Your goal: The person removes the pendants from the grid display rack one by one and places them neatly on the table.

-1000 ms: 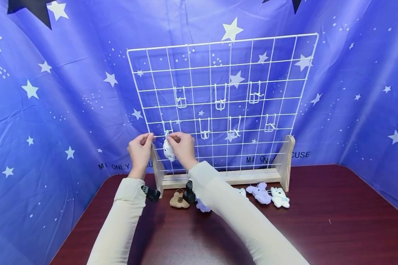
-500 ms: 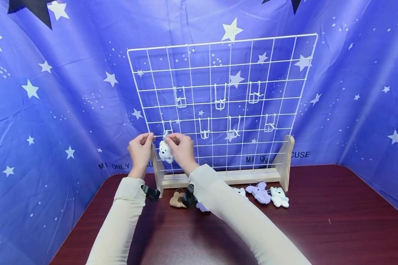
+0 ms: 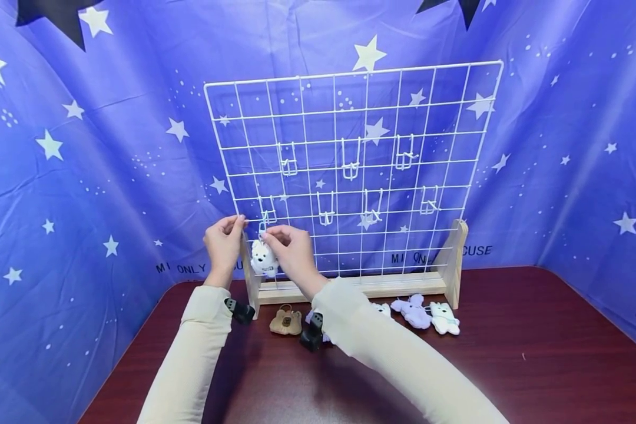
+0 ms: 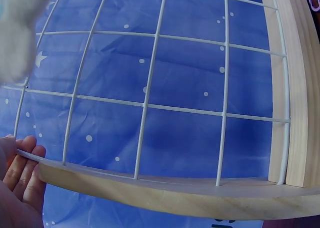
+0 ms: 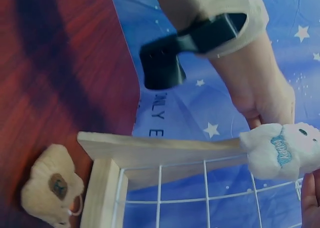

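In the head view, my left hand point(image 3: 222, 247) pinches the left edge wire of a white wire grid rack point(image 3: 350, 74); the left wrist view shows its fingers point(image 4: 32, 188) at that wire, beside the wooden stand. My right hand point(image 3: 295, 252) pinches the strap of a white bear plush keychain point(image 3: 264, 259) between thumb and fingertips. The bear hangs upright, facing me, just below the lower-left wire hook point(image 3: 268, 217). Its strap reaches up to that hook, though whether it is looped over it I cannot tell. In the right wrist view the bear point(image 5: 280, 150) shows blue lettering.
Several other hooks point(image 3: 351, 171) sit on the grid. A brown plush point(image 3: 286, 322), a purple plush point(image 3: 414, 312) and a white plush point(image 3: 445, 318) lie on the dark red table point(image 3: 509, 377). My right forearm partly hides more plushes. Starry blue cloth point(image 3: 138, 194) surrounds the table.
The bear has turned to face me and now hangs lower. My right hand has moved slightly down with its strap. My left hand keeps its place on the grid edge.
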`<state>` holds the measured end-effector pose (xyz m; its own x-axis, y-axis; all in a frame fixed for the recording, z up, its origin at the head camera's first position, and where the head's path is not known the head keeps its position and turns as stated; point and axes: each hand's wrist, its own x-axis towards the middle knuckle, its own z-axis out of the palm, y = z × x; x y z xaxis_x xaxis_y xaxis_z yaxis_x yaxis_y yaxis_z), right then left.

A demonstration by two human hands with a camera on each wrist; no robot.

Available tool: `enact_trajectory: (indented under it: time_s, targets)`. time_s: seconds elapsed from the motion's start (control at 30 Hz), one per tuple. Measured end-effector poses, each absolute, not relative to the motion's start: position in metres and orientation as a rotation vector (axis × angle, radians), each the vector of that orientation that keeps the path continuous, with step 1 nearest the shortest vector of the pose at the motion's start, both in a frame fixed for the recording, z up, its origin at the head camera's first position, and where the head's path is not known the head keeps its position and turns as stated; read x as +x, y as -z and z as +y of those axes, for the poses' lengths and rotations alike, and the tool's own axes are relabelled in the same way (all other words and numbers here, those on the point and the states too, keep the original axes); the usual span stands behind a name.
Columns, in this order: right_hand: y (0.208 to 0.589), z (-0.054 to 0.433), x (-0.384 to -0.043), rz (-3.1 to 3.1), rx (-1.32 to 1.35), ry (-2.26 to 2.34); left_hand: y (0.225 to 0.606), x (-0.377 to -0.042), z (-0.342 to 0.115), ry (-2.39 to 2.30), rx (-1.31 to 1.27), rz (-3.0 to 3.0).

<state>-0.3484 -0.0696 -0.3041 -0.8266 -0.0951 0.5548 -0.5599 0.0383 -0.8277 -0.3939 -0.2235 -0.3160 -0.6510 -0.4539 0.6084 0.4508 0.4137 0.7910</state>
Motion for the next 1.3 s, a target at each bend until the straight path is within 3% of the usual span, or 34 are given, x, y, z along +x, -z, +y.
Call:
enact_trajectory:
  time_s: [0.27, 1.3]
  targets:
    - [0.314, -0.048, -0.323, -2.048, 0.663, -1.889, 0.316, -0.394, -0.223, 1.360, 0.020, -1.830]
    - [0.430, -0.020, -0.289, -2.226, 0.555, -2.214, 0.315, -0.393, -0.221, 1.331, 0.042, -1.855]
